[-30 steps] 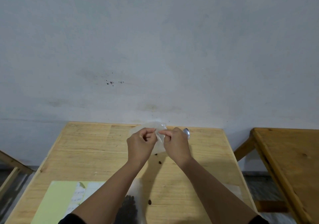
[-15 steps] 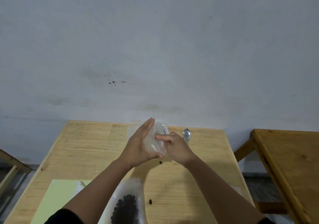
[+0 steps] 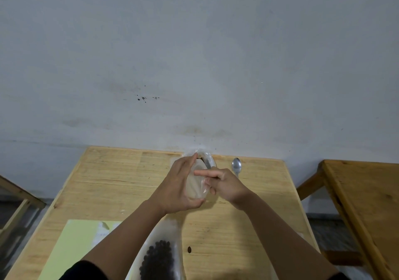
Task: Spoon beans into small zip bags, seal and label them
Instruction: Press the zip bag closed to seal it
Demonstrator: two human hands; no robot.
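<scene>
Pale grained wooden table [image 3: 121, 182], shiny metal spoon [image 3: 236, 165] near its far edge, clear glossy plastic bag [image 3: 197, 182], matt yellow-green paper sheet [image 3: 73, 245] at near left corner.

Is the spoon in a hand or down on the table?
Down on the table. The spoon lies bowl away, beyond the right hand; no fingers around it.
</scene>
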